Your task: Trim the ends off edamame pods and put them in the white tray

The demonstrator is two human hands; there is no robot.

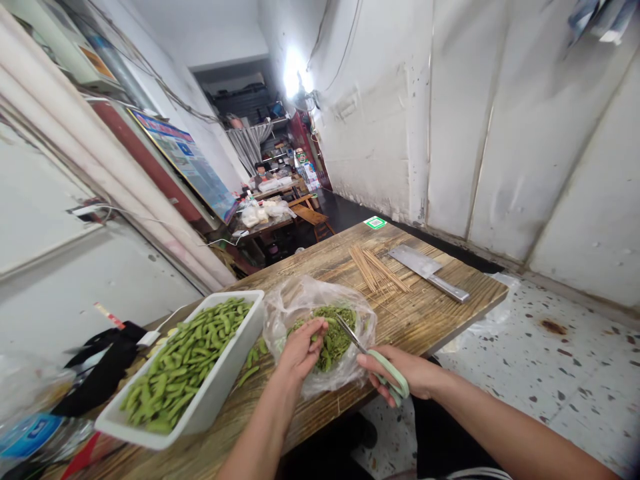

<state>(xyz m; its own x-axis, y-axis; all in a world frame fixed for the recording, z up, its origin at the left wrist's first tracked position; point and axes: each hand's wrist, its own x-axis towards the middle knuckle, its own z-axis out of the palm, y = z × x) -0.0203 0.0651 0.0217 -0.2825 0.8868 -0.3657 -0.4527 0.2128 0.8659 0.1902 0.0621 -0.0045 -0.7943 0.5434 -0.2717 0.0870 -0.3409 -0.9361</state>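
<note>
My left hand (301, 348) reaches into a clear plastic bag (300, 300) of green edamame trimmings (336, 333), its fingers curled around a pod. My right hand (405, 373) grips pale green-handled scissors (373, 357), blades pointing up-left toward the pod in the bag. A white rectangular tray (220, 380) heaped with edamame pods (190, 360) sits to the left of the bag. A few loose pods (253, 367) lie on the wooden table (430, 307) between tray and bag.
A bundle of bamboo skewers (377, 270) and a cleaver (427, 270) lie at the table's far end. A black cloth (107, 367) and a plastic bottle (30, 433) sit at the left. White wall panels stand right, and speckled floor (565, 373) lies below.
</note>
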